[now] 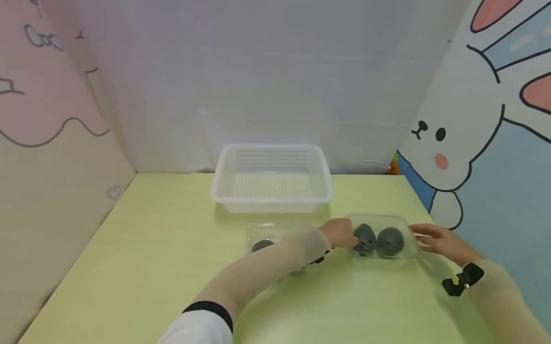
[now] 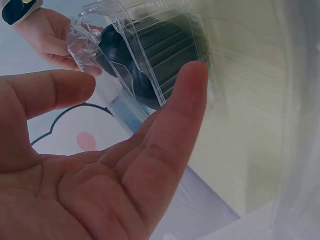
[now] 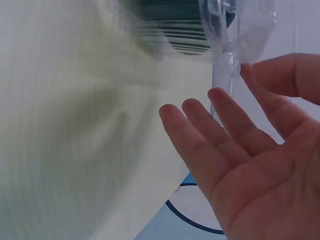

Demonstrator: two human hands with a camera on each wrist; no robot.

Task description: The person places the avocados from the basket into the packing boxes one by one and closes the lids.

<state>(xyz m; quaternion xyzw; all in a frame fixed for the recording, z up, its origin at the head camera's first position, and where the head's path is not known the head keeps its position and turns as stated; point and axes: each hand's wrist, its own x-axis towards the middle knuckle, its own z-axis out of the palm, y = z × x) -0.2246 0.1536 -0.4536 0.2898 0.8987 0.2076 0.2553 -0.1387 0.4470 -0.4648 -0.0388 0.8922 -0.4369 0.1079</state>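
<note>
A clear plastic clamshell box [image 1: 407,255] holds two dark, round, fruit-like items [image 1: 390,242]; their exact kind is unclear. My left hand [image 1: 339,232] is at the box's left end. In the left wrist view its thumb and fingers [image 2: 187,95] extend apart, one finger overlapping the box. At the opposite end is my right hand [image 1: 446,244]. The right wrist view shows its thumb and forefinger pinching the box's edge, the other fingers [image 3: 192,120] loosely extended. Whether the box touches the tabletop I cannot tell.
A second clear box [image 1: 250,237] with a dark round item [image 1: 262,245] stands partly hidden behind my left forearm. The white plastic basket [image 1: 272,199] is at the back of the yellow-green table [image 1: 163,249]. Cartoon-printed walls [image 1: 521,190] border the sides.
</note>
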